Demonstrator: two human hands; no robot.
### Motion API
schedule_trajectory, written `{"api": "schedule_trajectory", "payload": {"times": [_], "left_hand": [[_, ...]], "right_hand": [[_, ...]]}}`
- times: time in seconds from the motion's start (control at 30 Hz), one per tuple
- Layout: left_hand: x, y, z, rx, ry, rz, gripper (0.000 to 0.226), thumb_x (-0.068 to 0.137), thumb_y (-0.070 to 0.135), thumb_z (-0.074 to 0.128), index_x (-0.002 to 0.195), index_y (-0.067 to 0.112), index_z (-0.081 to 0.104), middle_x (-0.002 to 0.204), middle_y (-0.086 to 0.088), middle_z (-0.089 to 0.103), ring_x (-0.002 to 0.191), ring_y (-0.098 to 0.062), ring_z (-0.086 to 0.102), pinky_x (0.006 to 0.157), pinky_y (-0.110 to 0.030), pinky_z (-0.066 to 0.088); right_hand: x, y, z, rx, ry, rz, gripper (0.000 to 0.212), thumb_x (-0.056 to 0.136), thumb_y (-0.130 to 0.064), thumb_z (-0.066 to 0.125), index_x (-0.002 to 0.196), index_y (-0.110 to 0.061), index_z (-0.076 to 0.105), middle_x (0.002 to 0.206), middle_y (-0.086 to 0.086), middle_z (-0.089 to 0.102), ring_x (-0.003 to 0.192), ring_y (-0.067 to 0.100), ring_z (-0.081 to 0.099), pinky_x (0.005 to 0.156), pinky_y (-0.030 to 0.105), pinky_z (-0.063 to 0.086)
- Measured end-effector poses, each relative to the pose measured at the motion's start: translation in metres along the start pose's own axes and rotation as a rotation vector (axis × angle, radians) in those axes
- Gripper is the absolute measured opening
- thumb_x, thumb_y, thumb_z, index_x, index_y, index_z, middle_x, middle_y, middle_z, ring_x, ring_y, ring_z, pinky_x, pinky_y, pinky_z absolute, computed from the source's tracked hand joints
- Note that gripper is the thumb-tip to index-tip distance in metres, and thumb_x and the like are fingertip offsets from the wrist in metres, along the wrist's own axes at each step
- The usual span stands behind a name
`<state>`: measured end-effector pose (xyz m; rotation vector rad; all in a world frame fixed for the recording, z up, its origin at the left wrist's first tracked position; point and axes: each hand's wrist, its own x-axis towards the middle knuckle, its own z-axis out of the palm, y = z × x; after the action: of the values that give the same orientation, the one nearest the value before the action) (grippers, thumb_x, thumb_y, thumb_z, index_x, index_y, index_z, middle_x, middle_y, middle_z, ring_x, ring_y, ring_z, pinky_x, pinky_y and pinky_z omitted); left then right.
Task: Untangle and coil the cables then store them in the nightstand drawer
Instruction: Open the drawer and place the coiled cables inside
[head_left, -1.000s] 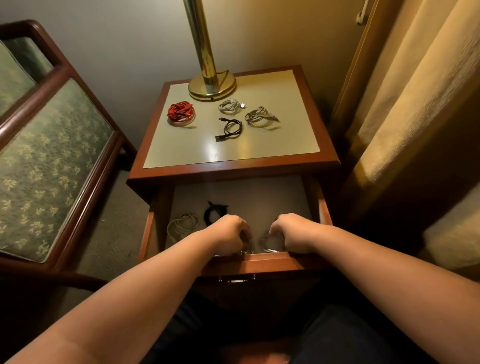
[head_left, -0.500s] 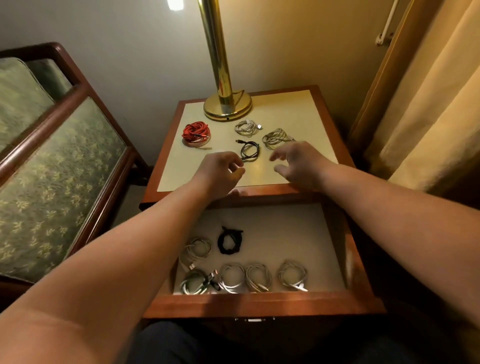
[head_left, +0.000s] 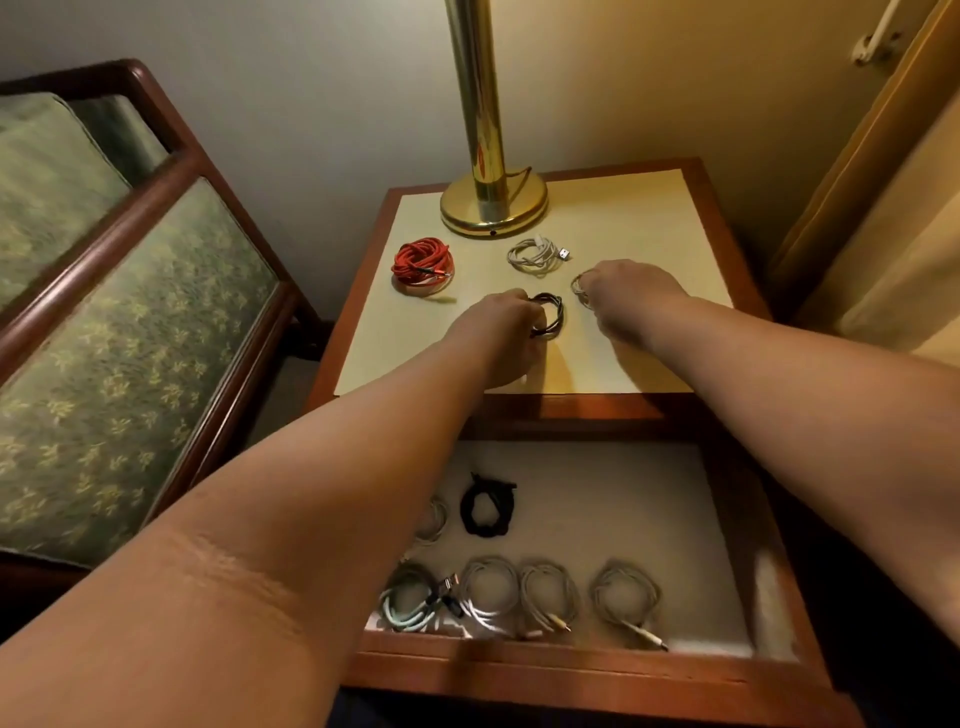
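Nightstand (head_left: 670, 208) fills the middle of our view, w/ its drawer (head_left: 571, 675) open toward us, below the top's front edge. Brass lamp (head_left: 493, 205) stands at the back of the top. In the drawer: a black bundle (head_left: 488, 506) back left, and a row of pale coils (head_left: 550, 592) along the front wall. The back-right part of the drawer floor is bare.

Both arms reach over the open drawer to the top. Our left hand (head_left: 498, 322) has fingers curled round the left rim of the black coil (head_left: 553, 314), i.e. gripping it. The coil lies flat on the top. Our right hand (head_left: 631, 296) is curled down over the grey coil (head_left: 580, 288), pinching it as far as we can tell, but most of that coil is hidden under the hand. Red coil (head_left: 422, 262) & white coil (head_left: 535, 254) sit untouched further back, near the lamp. Red is nearer the left hand, white approx. between the two.

What the next move turns on, we'd say: the drawer lies toward us & lower than both grips, so each coil must lift, come back over the front edge, then go down. Coils are round loops, so no long axis to line up. Right hand is nearer the bare back-right patch. The left hand's straight path ends over stowed coils, so it'll need a gap.
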<state>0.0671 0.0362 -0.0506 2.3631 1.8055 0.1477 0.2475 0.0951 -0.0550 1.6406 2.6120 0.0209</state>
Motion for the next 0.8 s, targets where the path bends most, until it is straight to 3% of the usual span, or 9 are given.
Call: {"api": "schedule_trajectory", "payload": {"times": [0.13, 0.27, 0.47, 0.6, 0.8], "left_hand": [[0.004, 0.002, -0.002, 0.034, -0.005, 0.026, 0.025, 0.094, 0.030, 0.068, 0.115, 0.017, 0.074, 0.116, -0.002, 0.061, 0.104, -0.021, 0.059, 0.091, -0.037, 0.055], [0.000, 0.006, -0.006, 0.075, -0.008, 0.086, 0.022, 0.095, 0.026, 0.067, 0.111, 0.012, 0.075, 0.112, -0.004, 0.061, 0.098, -0.023, 0.060, 0.087, -0.038, 0.057], [-0.040, 0.004, -0.021, -0.005, 0.094, 0.201, 0.018, 0.094, 0.023, 0.069, 0.104, 0.011, 0.078, 0.107, -0.005, 0.066, 0.093, -0.022, 0.064, 0.080, -0.040, 0.058], [-0.095, 0.007, -0.022, -0.160, 0.183, 0.233, 0.012, 0.090, 0.017, 0.074, 0.098, 0.010, 0.079, 0.100, -0.006, 0.067, 0.084, -0.023, 0.065, 0.071, -0.034, 0.056], [-0.158, 0.023, 0.022, -0.150, -0.009, 0.317, 0.013, 0.086, 0.023, 0.070, 0.092, 0.015, 0.078, 0.095, -0.004, 0.064, 0.083, -0.026, 0.060, 0.071, -0.036, 0.053]], "right_hand": [[0.000, 0.004, 0.000, -0.031, 0.037, -0.005, 0.027, 0.100, -0.005, 0.045, 0.114, -0.010, 0.067, 0.115, 0.015, 0.064, 0.104, 0.034, 0.063, 0.074, 0.037, 0.043], [-0.008, 0.006, -0.003, 0.005, 0.078, -0.032, 0.023, 0.100, -0.008, 0.049, 0.112, -0.011, 0.068, 0.108, 0.013, 0.064, 0.096, 0.031, 0.062, 0.074, 0.037, 0.047], [-0.055, 0.012, -0.016, 0.161, 0.246, -0.208, 0.029, 0.096, -0.003, 0.059, 0.121, -0.014, 0.069, 0.104, 0.009, 0.066, 0.090, 0.029, 0.062, 0.073, 0.036, 0.052], [-0.116, 0.004, -0.025, 0.335, 0.337, -0.335, 0.027, 0.090, -0.001, 0.069, 0.116, -0.006, 0.073, 0.106, 0.015, 0.071, 0.090, 0.035, 0.069, 0.077, 0.048, 0.059], [-0.199, -0.035, -0.004, 0.507, 0.013, -0.492, 0.023, 0.093, -0.015, 0.066, 0.113, -0.017, 0.076, 0.103, 0.002, 0.070, 0.090, 0.022, 0.069, 0.077, 0.042, 0.057]]}}
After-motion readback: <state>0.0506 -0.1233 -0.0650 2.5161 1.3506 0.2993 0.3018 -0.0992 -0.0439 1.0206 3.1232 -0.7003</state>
